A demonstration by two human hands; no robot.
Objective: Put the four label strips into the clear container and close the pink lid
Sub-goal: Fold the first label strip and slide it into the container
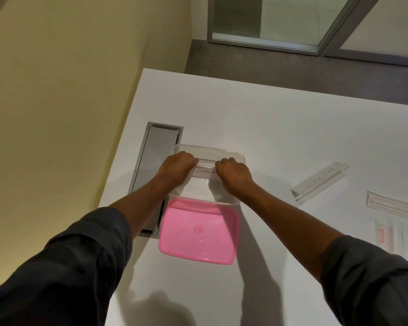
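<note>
Head view: white tabletop (pixel 269 137), grey recessed cable hatch (pixel 156 161) at its left edge. Clear rectangular plastic container (pixel 231 154) sits beside the hatch, open; pink plastic lid (pixel 198 231) lies just in front of it, touching its near wall. My left hand (pixel 177 169) and right hand (pixel 233 175) each pinch one end of the first clear label strip marked ELEPHANT (pixel 204 171), fingers curled tight on it, held over or in the container mouth. Strip's long axis runs left-right, lettering facing up. Judging step one of four: lower it flat, release. Three more strips wait well off right: angled strip (pixel 318 182), red-printed strip (pixel 393 207), short strip (pixel 384 235). Next needs right-hand reach there.
</note>
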